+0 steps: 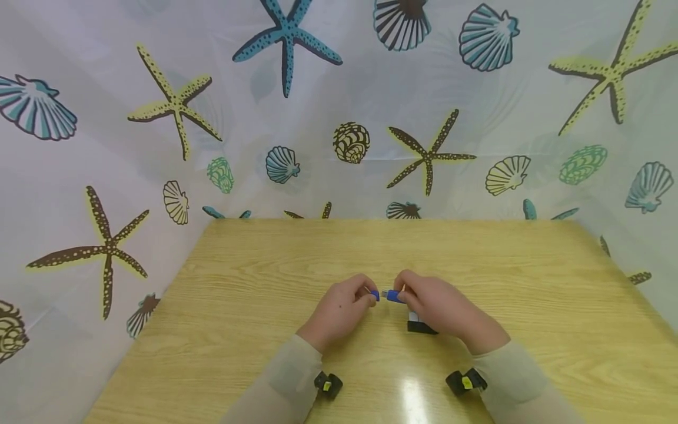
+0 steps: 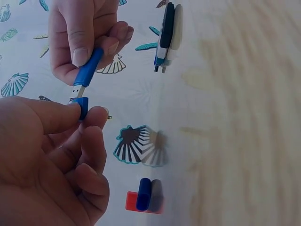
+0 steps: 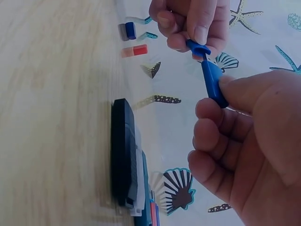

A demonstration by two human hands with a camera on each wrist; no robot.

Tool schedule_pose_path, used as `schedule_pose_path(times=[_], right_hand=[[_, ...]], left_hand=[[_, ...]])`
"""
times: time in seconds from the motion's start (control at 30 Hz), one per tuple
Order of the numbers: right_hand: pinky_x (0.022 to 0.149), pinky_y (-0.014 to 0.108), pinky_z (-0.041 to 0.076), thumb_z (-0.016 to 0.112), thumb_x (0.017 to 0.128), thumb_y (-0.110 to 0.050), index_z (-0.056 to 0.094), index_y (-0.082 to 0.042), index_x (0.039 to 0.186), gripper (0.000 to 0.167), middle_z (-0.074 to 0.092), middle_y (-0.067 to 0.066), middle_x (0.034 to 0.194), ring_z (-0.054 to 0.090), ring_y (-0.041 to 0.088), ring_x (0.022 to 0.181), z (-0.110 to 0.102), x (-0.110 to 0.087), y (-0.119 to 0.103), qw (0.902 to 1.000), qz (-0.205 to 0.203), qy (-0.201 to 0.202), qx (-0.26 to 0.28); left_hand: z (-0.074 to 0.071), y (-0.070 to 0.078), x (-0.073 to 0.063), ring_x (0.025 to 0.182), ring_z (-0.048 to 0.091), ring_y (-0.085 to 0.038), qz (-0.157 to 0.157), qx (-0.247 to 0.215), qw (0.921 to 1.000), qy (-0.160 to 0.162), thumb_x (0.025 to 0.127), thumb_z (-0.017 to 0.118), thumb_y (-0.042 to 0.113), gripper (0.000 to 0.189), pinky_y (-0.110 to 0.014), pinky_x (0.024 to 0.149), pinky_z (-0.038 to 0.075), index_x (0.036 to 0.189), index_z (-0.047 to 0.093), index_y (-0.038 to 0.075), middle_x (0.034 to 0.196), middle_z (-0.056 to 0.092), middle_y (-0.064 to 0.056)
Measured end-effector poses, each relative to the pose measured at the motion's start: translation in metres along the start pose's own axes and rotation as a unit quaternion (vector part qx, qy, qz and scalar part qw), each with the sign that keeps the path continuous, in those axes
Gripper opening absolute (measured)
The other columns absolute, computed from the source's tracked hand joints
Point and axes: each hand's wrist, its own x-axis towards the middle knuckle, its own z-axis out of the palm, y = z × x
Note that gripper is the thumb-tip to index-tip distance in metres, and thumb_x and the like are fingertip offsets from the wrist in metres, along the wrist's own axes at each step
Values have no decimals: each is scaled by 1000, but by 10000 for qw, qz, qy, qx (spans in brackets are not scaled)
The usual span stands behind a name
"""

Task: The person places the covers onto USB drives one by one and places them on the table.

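My left hand (image 1: pixel 339 309) pinches a small blue cap (image 1: pixel 375 295) between thumb and fingers. Facing it, my right hand (image 1: pixel 436 303) pinches a blue USB flash drive (image 1: pixel 393 295) by its body, with the metal plug pointing left at the cap. A short gap shows between plug and cap in the head view. In the left wrist view the bare plug (image 2: pixel 78 91) lies right at the rim of the cap (image 2: pixel 83 107). The flash drive (image 3: pixel 214 84) lines up with the cap in the right wrist view. Both hands are held over the wooden table (image 1: pixel 254 265).
Under my right hand lies a black and white object (image 1: pixel 422 327), largely covered by it. A red block (image 3: pixel 140 49) and a dark blue piece (image 3: pixel 130 30) lie together in the right wrist view. A patterned sheet (image 1: pixel 318 118) hangs around the table.
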Motion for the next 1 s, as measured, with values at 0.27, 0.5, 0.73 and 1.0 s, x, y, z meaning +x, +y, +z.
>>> schedule_pose_path(times=[0.27, 0.5, 0.73, 1.0], right_hand=[[56, 28, 42, 52, 106, -17, 58, -21, 109, 9, 53, -9, 73, 45, 8, 58, 2, 2, -2, 9998, -192, 43, -53], [57, 27, 43, 56, 105, -17, 59, -21, 109, 7, 51, -11, 73, 45, 5, 59, 3, 3, 0, 9994, -350, 45, -48], [56, 27, 43, 59, 104, -17, 60, -19, 110, 7, 52, -12, 73, 46, 5, 59, 1, 0, -2, 9989, -453, 63, 134], [56, 27, 43, 59, 104, -17, 60, -21, 109, 6, 52, -12, 73, 46, 5, 60, 2, 1, -2, 9985, -493, 139, 177]], left_hand=[[-2, 1, 0, 72, 54, -13, 112, -165, 9998, -46, 104, 60, 27, 5, -32, 64, 46, 105, 64, 26, 90, 67, 0], [-1, 1, 0, 72, 54, -12, 193, -97, 9998, -53, 103, 61, 27, 6, -31, 65, 46, 106, 65, 24, 87, 66, 3], [-1, 3, -1, 77, 55, -12, 201, -117, 9997, -73, 103, 61, 27, 5, -32, 69, 47, 105, 65, 25, 91, 66, 5], [-1, 6, -1, 76, 54, -12, 212, -181, 9995, -119, 104, 60, 26, 5, -31, 68, 46, 103, 65, 25, 92, 68, 0]])
